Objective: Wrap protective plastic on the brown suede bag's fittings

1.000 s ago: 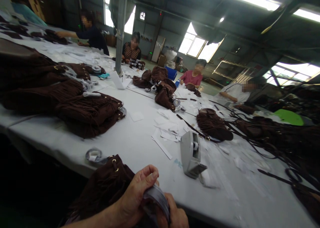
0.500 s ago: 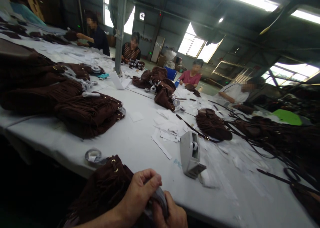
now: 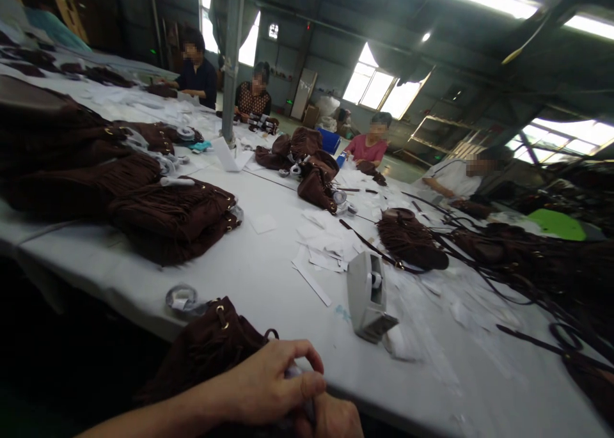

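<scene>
A dark brown fringed bag with gold eyelets leans at the near table edge, partly behind my forearm. My left hand, fingers curled, is closed on a strap wrapped in greyish plastic; only a sliver of it shows between the fingers. Directly against it, low in the picture, my right hand is closed on the same wrapped strap, its fingertips largely hidden. A plastic-wrapped coil lies on the table beside the bag's top.
A grey tape dispenser stands right of my hands. Stacked brown bags lie left, another fringed bag beyond the dispenser. Paper scraps litter the white table. A metal post rises at the back. Several people sit across.
My left hand has shifted slightly right and down, its fingers now covering most of the wrapped strap. My right hand has dropped a little. At back left, a co-worker has lowered a brown item.
</scene>
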Available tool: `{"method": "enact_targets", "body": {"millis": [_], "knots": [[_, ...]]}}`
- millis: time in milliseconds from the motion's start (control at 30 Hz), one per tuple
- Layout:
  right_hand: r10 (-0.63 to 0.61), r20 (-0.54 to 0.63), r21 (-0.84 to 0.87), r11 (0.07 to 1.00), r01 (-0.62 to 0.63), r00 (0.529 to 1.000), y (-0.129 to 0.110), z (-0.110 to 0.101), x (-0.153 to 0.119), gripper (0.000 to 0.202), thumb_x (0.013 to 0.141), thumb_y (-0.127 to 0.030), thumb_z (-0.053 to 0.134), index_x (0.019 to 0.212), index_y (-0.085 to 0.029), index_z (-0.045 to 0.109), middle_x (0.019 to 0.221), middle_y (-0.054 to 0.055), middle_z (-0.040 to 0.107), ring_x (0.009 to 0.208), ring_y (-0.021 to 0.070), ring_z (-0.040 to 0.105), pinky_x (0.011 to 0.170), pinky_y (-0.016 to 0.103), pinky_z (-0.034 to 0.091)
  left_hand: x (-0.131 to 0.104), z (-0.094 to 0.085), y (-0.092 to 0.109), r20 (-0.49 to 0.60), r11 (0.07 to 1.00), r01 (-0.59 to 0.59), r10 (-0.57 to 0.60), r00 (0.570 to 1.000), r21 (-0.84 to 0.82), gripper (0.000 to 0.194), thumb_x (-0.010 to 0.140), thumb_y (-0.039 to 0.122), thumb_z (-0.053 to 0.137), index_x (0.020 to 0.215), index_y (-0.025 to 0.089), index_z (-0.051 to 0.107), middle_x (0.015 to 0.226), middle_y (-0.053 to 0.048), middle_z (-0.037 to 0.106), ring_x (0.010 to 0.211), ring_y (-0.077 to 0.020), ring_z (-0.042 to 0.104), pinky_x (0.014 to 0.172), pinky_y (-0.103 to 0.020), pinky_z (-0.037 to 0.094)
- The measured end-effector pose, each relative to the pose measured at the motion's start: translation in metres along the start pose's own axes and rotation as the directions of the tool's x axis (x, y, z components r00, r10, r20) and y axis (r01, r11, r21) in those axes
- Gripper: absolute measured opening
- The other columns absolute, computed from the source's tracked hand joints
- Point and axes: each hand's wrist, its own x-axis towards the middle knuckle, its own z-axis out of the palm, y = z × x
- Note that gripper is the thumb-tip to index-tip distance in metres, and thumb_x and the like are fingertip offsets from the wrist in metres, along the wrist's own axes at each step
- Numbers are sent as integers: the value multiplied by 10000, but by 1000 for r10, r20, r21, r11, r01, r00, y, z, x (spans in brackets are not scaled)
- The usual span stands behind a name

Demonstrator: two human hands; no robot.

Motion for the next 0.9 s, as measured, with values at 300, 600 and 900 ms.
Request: {"method": "enact_targets", "body": {"millis": [300,600,900], "knots": [[138,156,242,955,-173,978,-30,-24,19,410,974,-499,317,1007,-183,576,699,35,716,529,173,671,486,219,474,-4,15,-17,-290,741,-65,-179,940,-669,350,679,419,788,764,165,564,523,71,471,432,-47,359,425,-158,246],[210,162,233,941,-244,964,-28,-9,9,313,946,-426,363,871,-189,553,551,-3,642,426,153,604,415,206,394,-4,-3,-22,-70,887,1,-37,997,-461,411,825,573,582,956,184,559,571,72,446,463,-68,333,439,-171,260],[83,-34,139,987,-78,996,-30,-15,17,553,936,-614,293,1055,-152,574,656,59,715,478,210,672,424,247,475,-4,9,-20,-208,853,-47,-74,975,-520,353,716,454,751,763,146,586,563,45,513,475,-65,401,461,-178,292]]}}
